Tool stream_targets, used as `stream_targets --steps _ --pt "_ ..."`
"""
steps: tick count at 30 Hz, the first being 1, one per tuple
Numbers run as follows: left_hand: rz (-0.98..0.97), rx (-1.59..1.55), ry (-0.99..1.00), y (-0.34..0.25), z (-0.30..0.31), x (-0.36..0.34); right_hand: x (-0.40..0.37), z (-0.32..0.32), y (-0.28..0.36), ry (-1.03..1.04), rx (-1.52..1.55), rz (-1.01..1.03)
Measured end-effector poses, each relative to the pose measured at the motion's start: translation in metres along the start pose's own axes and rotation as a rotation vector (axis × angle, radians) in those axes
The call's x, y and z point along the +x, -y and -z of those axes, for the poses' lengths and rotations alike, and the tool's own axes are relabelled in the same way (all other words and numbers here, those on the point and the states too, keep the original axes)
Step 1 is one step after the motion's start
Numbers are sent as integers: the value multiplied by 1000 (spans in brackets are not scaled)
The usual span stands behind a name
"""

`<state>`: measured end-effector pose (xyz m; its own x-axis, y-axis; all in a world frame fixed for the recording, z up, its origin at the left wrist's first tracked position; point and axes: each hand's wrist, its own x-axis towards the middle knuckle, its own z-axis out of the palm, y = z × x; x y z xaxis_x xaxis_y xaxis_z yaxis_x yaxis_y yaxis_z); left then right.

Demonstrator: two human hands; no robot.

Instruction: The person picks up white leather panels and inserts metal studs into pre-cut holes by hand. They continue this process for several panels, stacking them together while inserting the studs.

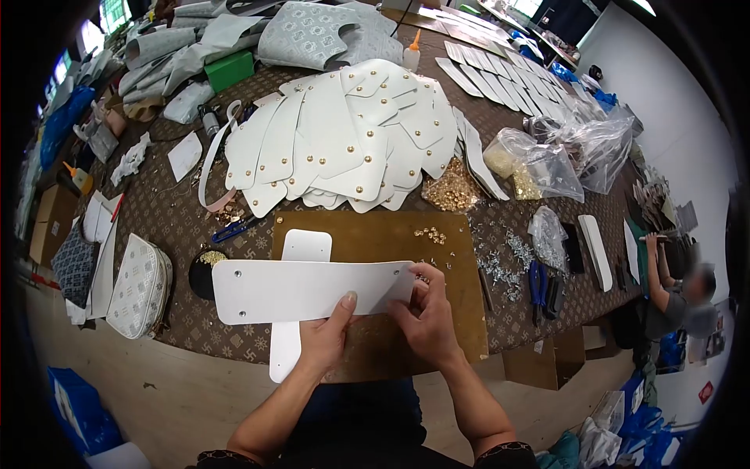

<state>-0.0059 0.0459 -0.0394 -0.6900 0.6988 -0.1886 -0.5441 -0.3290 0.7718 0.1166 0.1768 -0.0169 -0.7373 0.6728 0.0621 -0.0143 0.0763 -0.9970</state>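
Observation:
A white leather-like panel (pixel 312 289) with rounded corners is held level over the brown board (pixel 367 227); small metal studs show near its corners. My left hand (pixel 332 336) grips its lower edge, thumb on top. My right hand (pixel 428 313) is closed around the right end, its fingertips at the corner, partly hiding what is there. Below the held panel, another white panel (pixel 306 246) lies on the board, partly covered. Several gold studs (pixel 431 235) are scattered on the board near its far right corner.
Beyond the board rises a pile of white panels with gold studs (pixel 344 141). Right of it lie gold studs in a bag (pixel 453 187), loose silver pins (pixel 504 266) and blue-handled pliers (pixel 538 285). A patterned pouch (pixel 141 285) sits left. Another person (pixel 680 289) is far right.

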Motion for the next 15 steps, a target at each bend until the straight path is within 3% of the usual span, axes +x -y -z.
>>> stream_targets --steps 1,3,7,9,10,14,15 --pt "4 -51 12 0 1 0 0 3 11 -3 1 9" --pt "1 -22 26 0 5 1 0 14 32 236 -171 -76" --pt "-89 161 99 2 3 3 1 26 40 221 -96 -102" --pt "-51 51 177 -1 -1 6 4 41 44 153 200 -191" --pt "0 -58 249 -4 -3 6 10 49 49 67 186 -107" --pt "-25 8 236 -7 -3 5 63 89 65 -270 211 191" --pt "-13 13 239 -6 -1 4 80 102 66 -334 187 163"
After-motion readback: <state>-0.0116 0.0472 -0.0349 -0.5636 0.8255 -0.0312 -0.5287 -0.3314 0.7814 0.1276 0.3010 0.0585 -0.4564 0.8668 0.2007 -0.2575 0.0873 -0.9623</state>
